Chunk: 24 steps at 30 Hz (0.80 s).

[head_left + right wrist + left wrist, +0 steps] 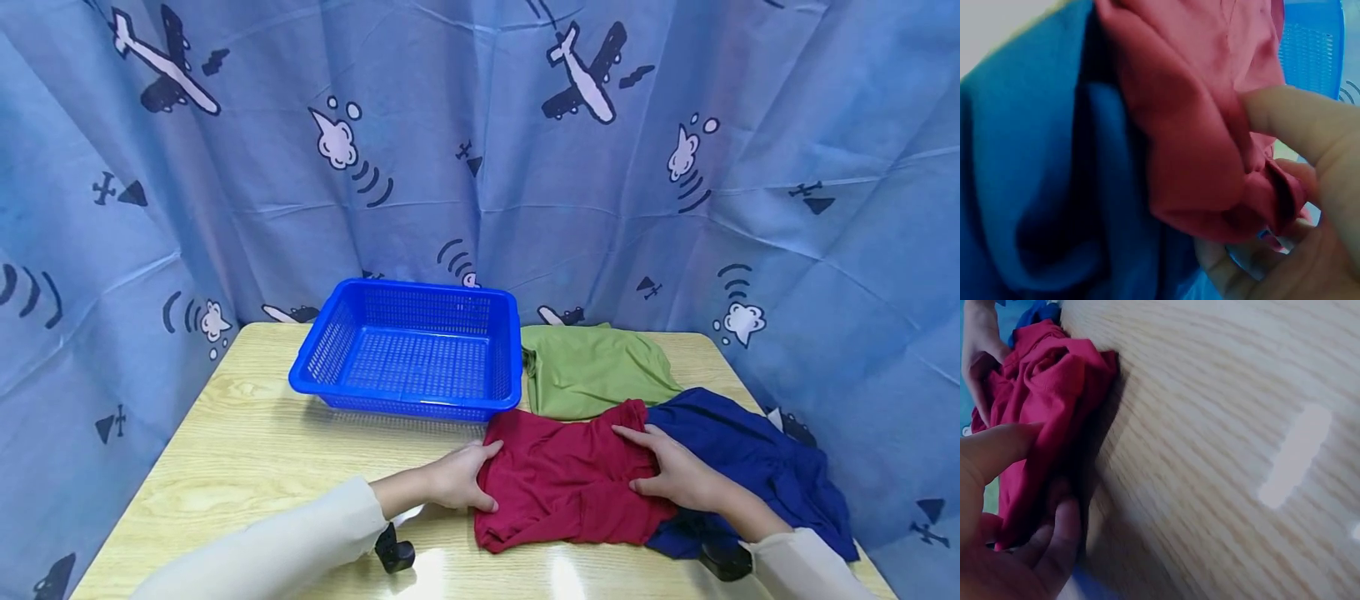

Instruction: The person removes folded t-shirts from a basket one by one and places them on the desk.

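Note:
A dark red folded garment [566, 479] lies on the table between my two hands, its layers creased. My left hand [456, 478] pinches its left edge; in the left wrist view the thumb [1007, 447] presses on top while the other fingers [1054, 544] reach underneath. At the opposite edge my right hand [678, 471] grips the cloth, thumb [1291, 119] above and fingertips curled below. A navy blue garment [750, 467], loosely crumpled, spreads under and beside the right hand, partly overlapped by the red one.
A blue plastic basket [416, 408] with perforated walls and nothing inside stands at the back, left of centre. Right of it lies a green garment [600, 371]. The wooden table [247, 450] meets a blue airplane-print curtain [420, 167] behind and along both sides.

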Each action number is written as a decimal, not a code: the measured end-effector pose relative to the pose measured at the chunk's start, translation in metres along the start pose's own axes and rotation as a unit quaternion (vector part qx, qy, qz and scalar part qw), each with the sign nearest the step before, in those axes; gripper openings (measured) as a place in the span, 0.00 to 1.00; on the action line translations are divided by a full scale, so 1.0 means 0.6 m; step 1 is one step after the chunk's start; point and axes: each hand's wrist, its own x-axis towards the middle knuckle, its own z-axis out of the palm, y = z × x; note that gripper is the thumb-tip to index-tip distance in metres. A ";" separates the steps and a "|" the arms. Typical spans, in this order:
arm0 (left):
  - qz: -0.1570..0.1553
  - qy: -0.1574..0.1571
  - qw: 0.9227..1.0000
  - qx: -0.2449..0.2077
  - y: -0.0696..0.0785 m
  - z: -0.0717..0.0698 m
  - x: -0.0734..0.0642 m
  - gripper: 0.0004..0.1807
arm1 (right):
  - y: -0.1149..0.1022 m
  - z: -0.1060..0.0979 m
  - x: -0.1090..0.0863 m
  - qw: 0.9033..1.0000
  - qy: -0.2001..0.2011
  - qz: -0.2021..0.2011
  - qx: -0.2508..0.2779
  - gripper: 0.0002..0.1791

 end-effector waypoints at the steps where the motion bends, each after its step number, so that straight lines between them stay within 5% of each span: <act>1: 0.001 -0.001 1.000 0.005 0.000 0.000 0.000 0.52 | 0.001 0.001 0.002 1.000 0.000 0.004 -0.004 0.44; 9: 0.004 -0.005 0.998 0.067 -0.002 0.000 -0.003 0.53 | 0.034 0.009 0.007 0.997 -0.059 -0.012 0.048 0.49; 24: 0.004 -0.005 0.997 0.077 -0.005 0.004 -0.001 0.53 | 0.047 0.007 0.003 0.990 -0.102 0.009 0.096 0.53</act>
